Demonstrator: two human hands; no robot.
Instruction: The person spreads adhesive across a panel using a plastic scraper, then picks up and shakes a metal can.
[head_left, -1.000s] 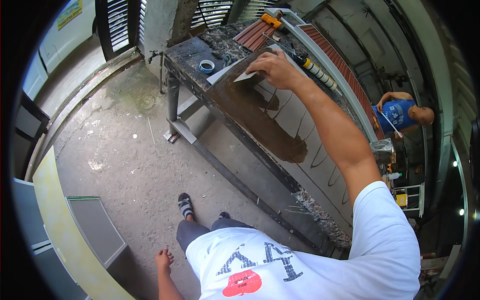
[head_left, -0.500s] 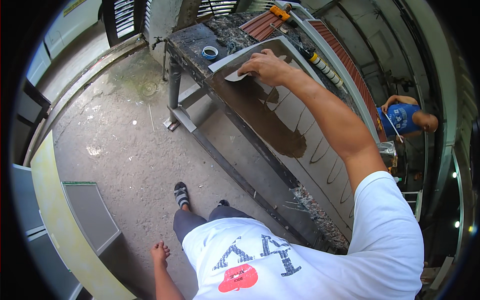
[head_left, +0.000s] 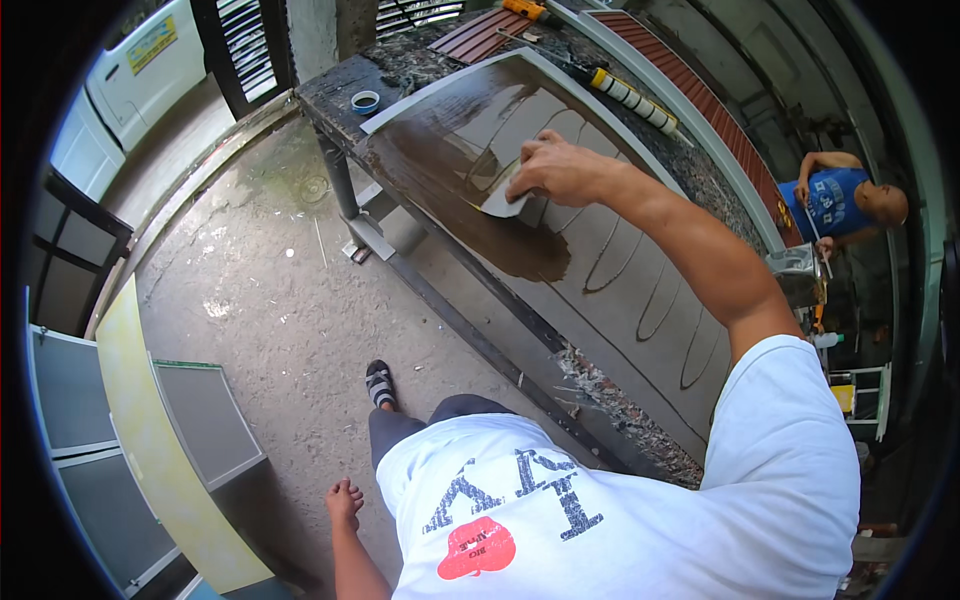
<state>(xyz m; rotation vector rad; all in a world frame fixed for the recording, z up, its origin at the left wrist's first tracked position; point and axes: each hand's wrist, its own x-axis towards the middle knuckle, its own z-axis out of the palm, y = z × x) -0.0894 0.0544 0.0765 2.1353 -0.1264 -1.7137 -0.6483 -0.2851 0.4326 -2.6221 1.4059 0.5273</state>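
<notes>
My right hand is closed on a flat pale glue spreader, its edge against a grey sheet on the workbench. Brown glue is smeared over the sheet's far left part, and thin looping lines of it run along the rest. Down at my left side, my left hand hangs away from the bench with fingers loosely curled and a little apart, nothing visible in it.
A small cup stands at the bench's far left corner. Beyond the sheet lie a caulking gun, reddish ribbed panels and an orange tool. A co-worker in blue is at the right. Framed panels lean at the left.
My right hand has drawn the spreader from the sheet's far left end toward me and to the right. Smeared glue now covers more near that end. My left hand still hangs low.
</notes>
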